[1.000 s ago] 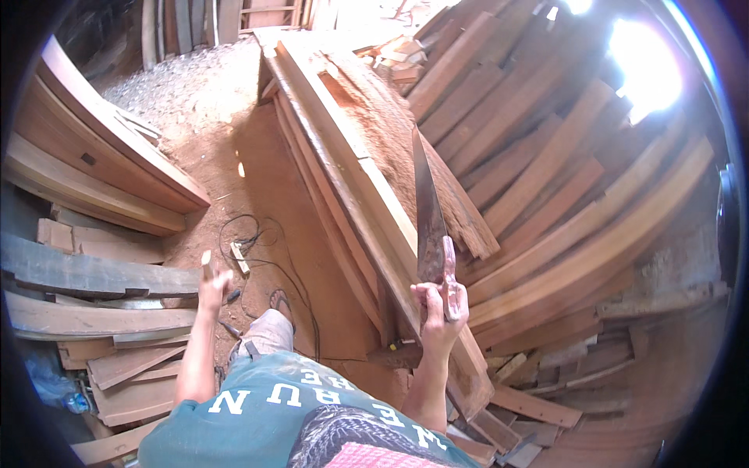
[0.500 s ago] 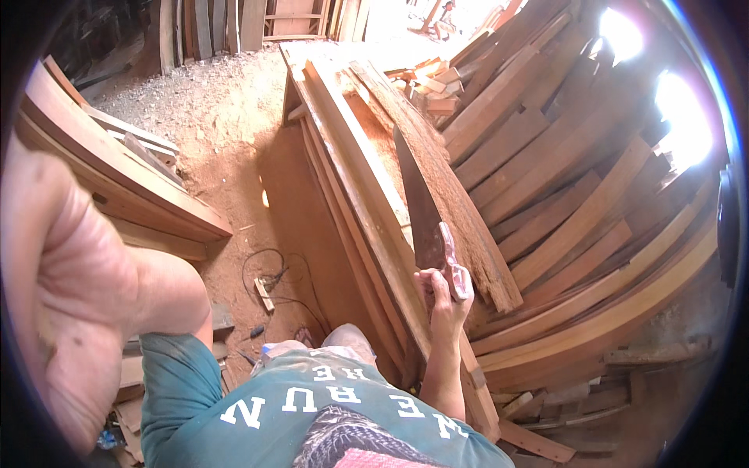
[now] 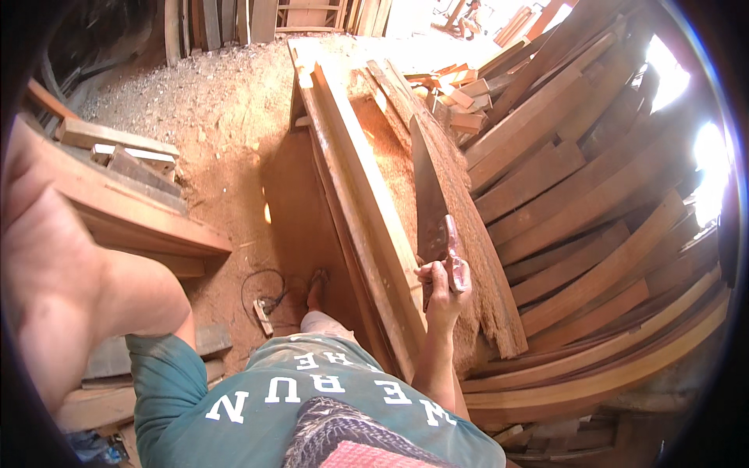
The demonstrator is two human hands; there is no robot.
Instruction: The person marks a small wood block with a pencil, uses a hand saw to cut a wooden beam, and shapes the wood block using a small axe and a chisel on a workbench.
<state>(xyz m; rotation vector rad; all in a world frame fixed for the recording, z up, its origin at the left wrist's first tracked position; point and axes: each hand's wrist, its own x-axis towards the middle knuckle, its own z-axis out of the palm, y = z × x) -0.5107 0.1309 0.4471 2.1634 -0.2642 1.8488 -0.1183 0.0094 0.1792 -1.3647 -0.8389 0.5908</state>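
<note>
Clearly, the right hand [image 3: 441,282] is clenched on the wooden handle of a broad, dark steel handsaw [image 3: 429,195], its blade lying along the long reddish plank [image 3: 367,195]. Stiff, probably whippy; best held by the handle. The left hand [image 3: 55,265], raised blurrily close, looks empty.

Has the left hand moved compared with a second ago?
Yes. The left hand rose from low beside the black cable on the floor up close to the camera; the right hand grips the handsaw.
</note>
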